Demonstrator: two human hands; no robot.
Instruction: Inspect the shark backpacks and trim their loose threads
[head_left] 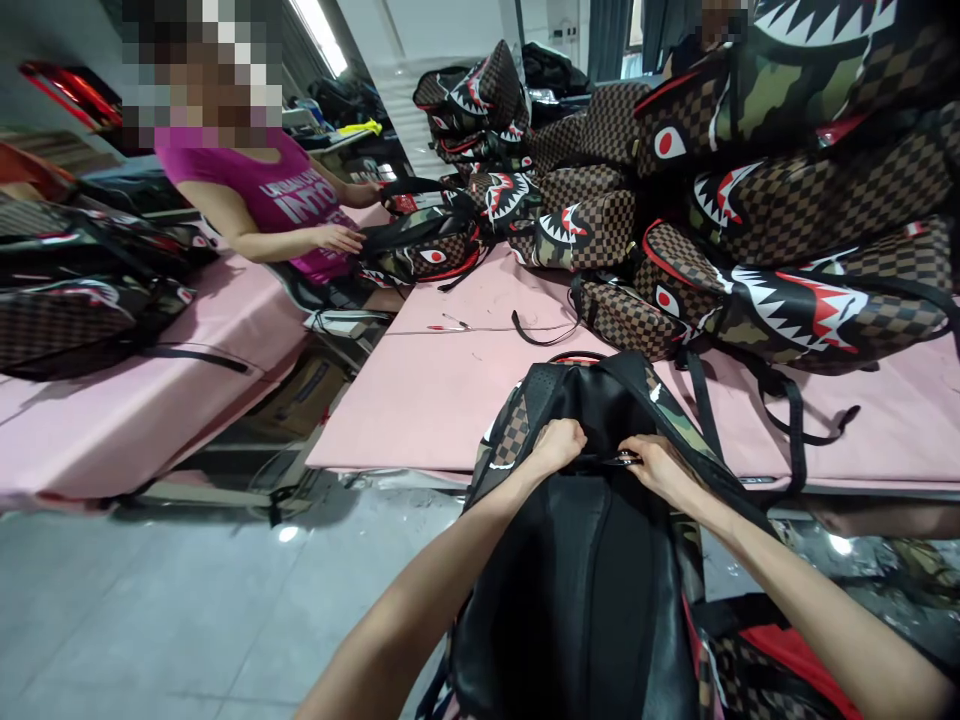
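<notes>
A black backpack (570, 590) stands in front of me against the table edge, its padded back panel facing me and its top leaning onto the table. My left hand (559, 447) is closed on the black fabric near the top of the back panel. Across from it, my right hand (651, 466) is closed around a small, dark, shiny metal tool (624, 459), its tip pointing left along the same edge. The tool's exact kind is too small to make out. Checkered and camouflage panels show along the backpack's sides.
Shark-mouth backpacks (795, 310) are heaped on the right of the pink table (442, 390). A co-worker in a purple shirt (292, 200) handles another backpack (420, 250) at the far left side. More bags (75, 320) lie on the left table. A red-lined bag (795, 660) is low right.
</notes>
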